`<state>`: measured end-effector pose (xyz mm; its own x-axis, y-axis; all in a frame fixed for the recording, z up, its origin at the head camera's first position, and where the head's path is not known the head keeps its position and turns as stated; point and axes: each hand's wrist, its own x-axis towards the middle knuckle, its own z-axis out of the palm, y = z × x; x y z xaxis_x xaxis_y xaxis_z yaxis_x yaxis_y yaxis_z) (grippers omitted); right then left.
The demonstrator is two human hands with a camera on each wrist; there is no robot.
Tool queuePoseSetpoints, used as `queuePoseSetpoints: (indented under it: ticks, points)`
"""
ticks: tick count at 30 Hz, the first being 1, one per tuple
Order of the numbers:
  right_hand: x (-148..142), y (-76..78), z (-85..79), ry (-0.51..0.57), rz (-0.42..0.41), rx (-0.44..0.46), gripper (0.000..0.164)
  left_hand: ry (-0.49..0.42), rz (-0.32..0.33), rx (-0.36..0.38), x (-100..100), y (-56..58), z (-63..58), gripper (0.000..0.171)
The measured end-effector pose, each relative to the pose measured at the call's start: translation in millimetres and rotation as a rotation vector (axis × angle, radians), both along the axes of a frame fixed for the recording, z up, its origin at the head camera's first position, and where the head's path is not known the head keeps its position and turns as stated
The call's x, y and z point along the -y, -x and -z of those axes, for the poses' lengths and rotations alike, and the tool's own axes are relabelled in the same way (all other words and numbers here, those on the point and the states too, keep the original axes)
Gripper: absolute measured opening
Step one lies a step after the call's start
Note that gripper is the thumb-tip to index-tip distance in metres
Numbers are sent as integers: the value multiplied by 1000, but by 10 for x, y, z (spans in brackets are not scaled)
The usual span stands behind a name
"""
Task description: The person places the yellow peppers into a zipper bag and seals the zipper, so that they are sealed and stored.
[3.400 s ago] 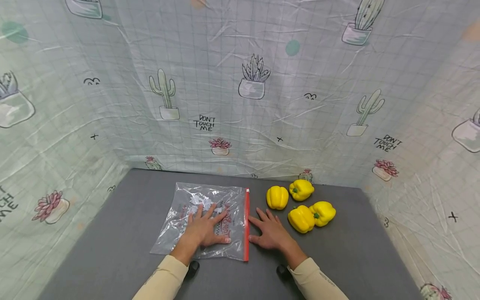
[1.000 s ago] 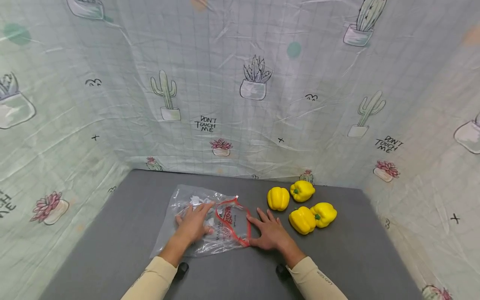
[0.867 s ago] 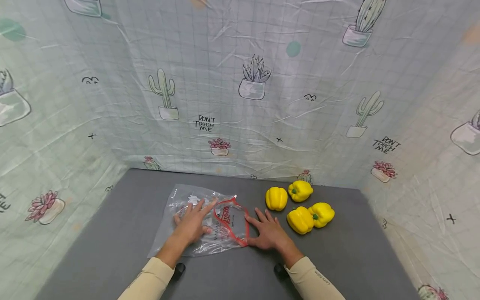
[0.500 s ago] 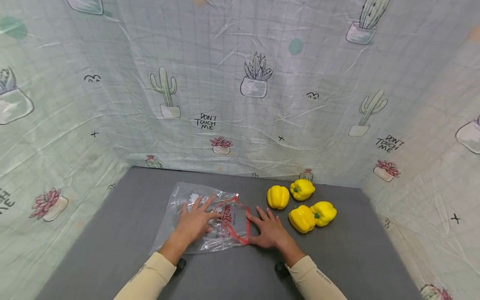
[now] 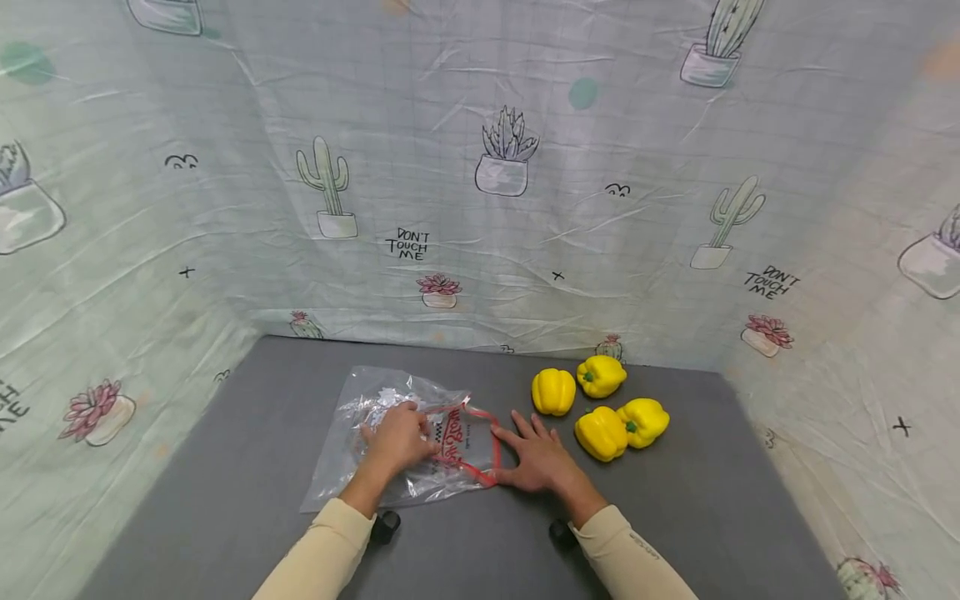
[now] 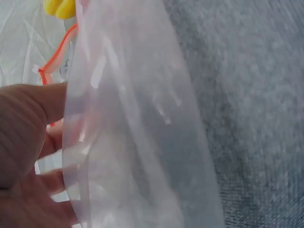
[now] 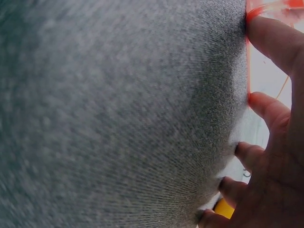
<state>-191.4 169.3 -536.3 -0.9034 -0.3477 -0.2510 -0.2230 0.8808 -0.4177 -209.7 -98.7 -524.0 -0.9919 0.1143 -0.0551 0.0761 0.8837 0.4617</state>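
Observation:
A clear zip bag (image 5: 337, 454) with a red-edged mouth and red print lies on the grey table, its mouth spread apart toward the right. My left hand (image 5: 397, 437) is over the bag, fingers curled at the upper red lip. In the left wrist view, a red bit shows between the thumb (image 6: 52, 99) and index finger, and plastic film covers the fingertips. My right hand (image 5: 540, 460) lies spread on the table, thumb and index fingertips on the bag's right red lip. In the right wrist view its fingers (image 7: 268, 109) are straight and apart.
Several yellow bell peppers (image 5: 553, 392) sit right of the bag, behind and beside my right hand. Cloth printed with cacti (image 5: 502, 250) hangs around the grey table (image 5: 247, 467) at the back and both sides. A black band (image 5: 386, 527) shows at my left wrist.
The bag's mouth was flat and closed at first, then parted. My left hand has gone from spread fingers to curled ones, shifting slightly right toward the lip. The right hand has stayed put.

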Motion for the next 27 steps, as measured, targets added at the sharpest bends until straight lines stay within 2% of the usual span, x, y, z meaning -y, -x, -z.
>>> queuePoseSetpoints:
  ticks: [4,8,13,16,21,27]
  points:
    - [12,2,20,4,-2,-5,76,-28,5,63,7,-14,8,79]
    - [3,-2,19,15,17,-5,76,-19,22,116,2,1,15,98]
    - [5,5,22,52,18,-24,76,14,7,136,-32,-11,26,107]
    - [15,7,19,109,48,-56,74,25,2,130,-48,-22,16,107]
    - [17,1,-17,223,123,-167,66,27,6,120,-69,-25,-2,107]
    - [15,-11,-61,307,227,-296,53,32,9,123,-70,-28,19,108]
